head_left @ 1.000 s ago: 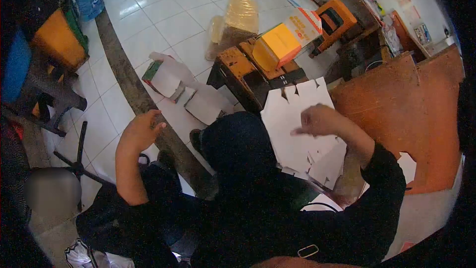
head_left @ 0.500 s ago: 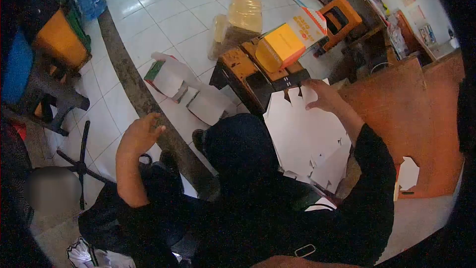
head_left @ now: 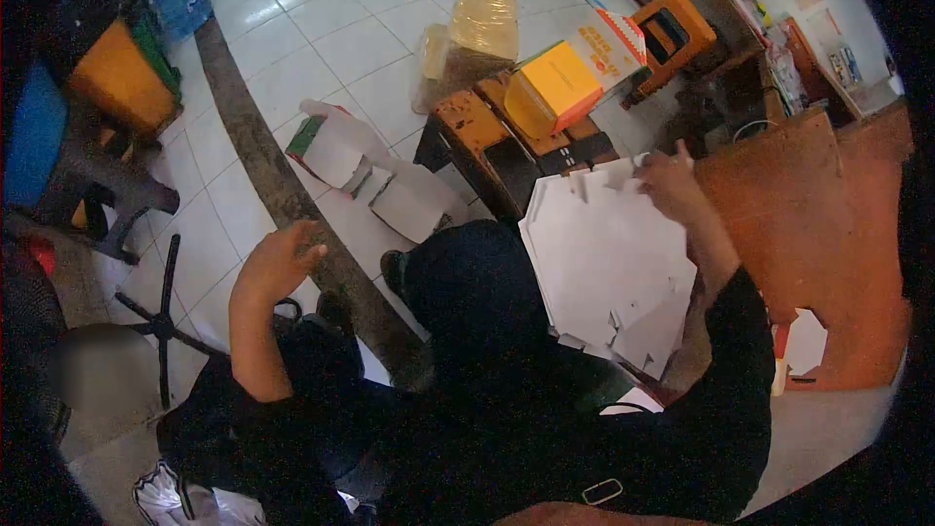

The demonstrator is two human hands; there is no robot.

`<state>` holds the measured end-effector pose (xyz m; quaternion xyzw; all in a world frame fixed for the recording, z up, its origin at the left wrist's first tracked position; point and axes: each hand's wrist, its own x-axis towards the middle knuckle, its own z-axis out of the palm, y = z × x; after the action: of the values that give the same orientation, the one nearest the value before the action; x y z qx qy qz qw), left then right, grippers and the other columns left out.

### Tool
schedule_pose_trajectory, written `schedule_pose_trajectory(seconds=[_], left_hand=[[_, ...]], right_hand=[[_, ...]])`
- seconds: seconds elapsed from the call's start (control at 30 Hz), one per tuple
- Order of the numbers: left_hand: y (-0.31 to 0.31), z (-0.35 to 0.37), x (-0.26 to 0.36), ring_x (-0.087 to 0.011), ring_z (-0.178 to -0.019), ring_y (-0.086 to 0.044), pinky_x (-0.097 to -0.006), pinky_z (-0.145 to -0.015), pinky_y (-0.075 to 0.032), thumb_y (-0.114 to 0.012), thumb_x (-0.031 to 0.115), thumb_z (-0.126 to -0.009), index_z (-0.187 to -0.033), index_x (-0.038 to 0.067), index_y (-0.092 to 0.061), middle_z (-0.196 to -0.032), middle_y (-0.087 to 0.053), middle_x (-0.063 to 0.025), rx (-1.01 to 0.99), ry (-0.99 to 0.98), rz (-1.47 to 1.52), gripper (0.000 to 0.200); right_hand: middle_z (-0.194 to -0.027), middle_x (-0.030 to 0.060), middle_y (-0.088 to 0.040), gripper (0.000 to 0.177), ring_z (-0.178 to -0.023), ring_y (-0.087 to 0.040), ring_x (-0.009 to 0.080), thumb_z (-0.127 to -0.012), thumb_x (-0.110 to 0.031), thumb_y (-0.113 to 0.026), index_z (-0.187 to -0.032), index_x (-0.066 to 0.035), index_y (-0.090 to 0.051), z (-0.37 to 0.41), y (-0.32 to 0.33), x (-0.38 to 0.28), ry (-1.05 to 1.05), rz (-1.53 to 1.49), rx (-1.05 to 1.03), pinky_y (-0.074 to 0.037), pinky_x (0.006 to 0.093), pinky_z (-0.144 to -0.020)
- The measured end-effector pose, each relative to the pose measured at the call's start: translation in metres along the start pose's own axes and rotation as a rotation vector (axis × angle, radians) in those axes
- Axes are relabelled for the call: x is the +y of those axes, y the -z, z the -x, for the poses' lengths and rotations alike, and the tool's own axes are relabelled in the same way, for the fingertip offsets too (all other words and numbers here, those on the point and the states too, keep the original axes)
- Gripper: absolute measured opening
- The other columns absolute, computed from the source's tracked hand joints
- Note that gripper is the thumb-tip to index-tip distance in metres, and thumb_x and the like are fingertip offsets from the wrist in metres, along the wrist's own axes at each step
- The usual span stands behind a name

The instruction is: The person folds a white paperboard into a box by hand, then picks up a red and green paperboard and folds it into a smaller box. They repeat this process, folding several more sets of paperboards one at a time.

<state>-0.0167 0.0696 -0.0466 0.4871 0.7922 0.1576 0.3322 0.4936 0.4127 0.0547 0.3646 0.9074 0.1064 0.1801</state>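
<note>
On my lap, towards the right, lies a stack of white flat cardboard box blanks (head_left: pixel 609 253) with notched edges and flaps. My right hand (head_left: pixel 670 185) is at the far right corner of the stack, touching a flap on the top one. It is slightly blurred, with one finger stretched away from the others. Out to the left, my left hand (head_left: pixel 280 263) hangs in the air above the floor, fingers loosely bent and thumb apart, holding nothing.
A yellow and white printed box (head_left: pixel 555 88) rests on a worn wooden stool (head_left: pixel 477 141). Opened cartons (head_left: pixel 341 151) lie on the tiles, near a plastic-wrapped bundle (head_left: pixel 484 19). An orange-brown board (head_left: pixel 808 224) stands at right, and a black-legged stand (head_left: pixel 164 324) at left.
My right hand has shifted right along the top edge of the stack, and the notched flaps there now look bent over. My left hand has stayed almost still.
</note>
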Motion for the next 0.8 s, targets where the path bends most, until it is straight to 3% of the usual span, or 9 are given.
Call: schedule_pose_trajectory(seconds=[0.1,0.17,0.23,0.33,0.43,0.47,0.53,0.6,0.8], left_hand=[[0.003,0.003,-0.001,-0.0363,-0.114,-0.065,-0.0436,-0.096,-0.051,-0.067,0.031,-0.095,-0.133,0.007,-0.060,-0.121,-0.069,-0.0198,0.011,-0.035,0.046,0.046],[0.013,0.005,0.006,-0.0336,-0.113,-0.066,-0.0414,-0.096,-0.051,-0.066,0.031,-0.096,-0.132,0.006,-0.061,-0.120,-0.069,-0.0193,0.044,-0.043,0.080,0.044],[0.023,0.007,0.018,-0.0289,-0.110,-0.068,-0.0381,-0.094,-0.052,-0.065,0.030,-0.097,-0.129,0.004,-0.062,-0.118,-0.070,-0.0189,0.110,-0.017,0.124,0.041],[0.031,0.008,0.030,-0.0222,-0.103,-0.069,-0.0335,-0.091,-0.052,-0.062,0.032,-0.100,-0.122,0.003,-0.066,-0.118,-0.071,-0.0168,0.626,-0.126,0.407,0.037],[0.038,0.007,0.022,-0.0210,-0.104,-0.066,-0.0337,-0.093,-0.051,-0.057,0.033,-0.103,-0.125,0.002,-0.063,-0.122,-0.069,-0.0151,1.119,-0.322,0.865,0.038],[0.045,0.014,0.020,-0.0219,-0.108,-0.065,-0.0349,-0.094,-0.051,-0.057,0.033,-0.103,-0.131,0.002,-0.058,-0.125,-0.066,-0.0147,1.080,-0.375,0.909,0.041],[0.053,0.027,0.018,-0.0237,-0.115,-0.062,-0.0373,-0.096,-0.050,-0.056,0.034,-0.104,-0.142,0.003,-0.048,-0.132,-0.062,-0.0139,1.004,-0.478,0.995,0.049],[0.052,0.031,0.018,-0.0249,-0.123,-0.057,-0.0403,-0.100,-0.049,-0.057,0.032,-0.103,-0.153,0.003,-0.029,-0.138,-0.055,-0.0131,0.706,-0.647,1.294,0.064],[0.050,0.023,-0.006,-0.0249,-0.120,-0.060,-0.0363,-0.102,-0.051,-0.060,0.025,-0.101,-0.148,0.003,-0.036,-0.135,-0.058,-0.0117,0.790,-0.173,1.626,0.057]], right_hand=[[-0.111,0.0180,-0.067,0.037,-0.112,-0.061,0.0363,-0.082,-0.014,-0.077,-0.117,-0.006,-0.069,0.010,0.102,0.004,-0.033,-0.088,-0.226,-0.044,0.0492,-0.103],[-0.108,0.0186,-0.069,0.041,-0.108,-0.064,0.0368,-0.081,-0.015,-0.079,-0.118,-0.004,-0.069,0.020,0.197,-0.039,0.004,-0.178,-0.104,-0.050,0.0414,-0.095],[-0.107,0.0190,-0.071,0.038,-0.098,-0.067,0.0350,-0.084,-0.017,-0.077,-0.118,-0.003,-0.069,0.020,0.243,-0.071,0.132,-0.342,0.249,-0.052,0.0404,-0.091],[-0.104,0.0185,-0.072,0.033,-0.089,-0.069,0.0314,-0.090,-0.020,-0.072,-0.119,-0.003,-0.069,-0.012,0.267,-0.134,0.163,-0.664,0.731,-0.054,0.0385,-0.086],[-0.104,0.0190,-0.073,0.030,-0.084,-0.070,0.0327,-0.095,-0.023,-0.067,-0.118,-0.005,-0.069,-0.069,0.259,-0.205,0.122,-0.616,0.973,-0.055,0.0405,-0.083],[-0.105,0.0184,-0.072,0.029,-0.085,-0.069,0.0353,-0.095,-0.024,-0.065,-0.118,-0.007,-0.069,-0.088,0.250,-0.235,0.247,-0.441,1.186,-0.055,0.0434,-0.079],[-0.097,0.0164,-0.069,0.034,-0.086,-0.068,0.0375,-0.093,-0.019,-0.060,-0.126,-0.011,-0.064,-0.118,0.233,-0.296,0.527,-0.567,1.123,-0.055,0.0472,-0.073],[-0.104,0.0145,-0.069,0.037,-0.091,-0.070,0.0358,-0.093,-0.017,-0.055,-0.129,-0.009,-0.060,-0.123,0.223,-0.369,0.471,-0.461,0.712,-0.057,0.0476,-0.077],[-0.139,0.0118,-0.060,0.058,-0.126,-0.057,0.0342,-0.091,-0.034,-0.066,-0.143,-0.011,-0.054,-0.130,0.178,-0.438,0.986,-0.794,0.620,-0.049,0.0468,-0.102]])
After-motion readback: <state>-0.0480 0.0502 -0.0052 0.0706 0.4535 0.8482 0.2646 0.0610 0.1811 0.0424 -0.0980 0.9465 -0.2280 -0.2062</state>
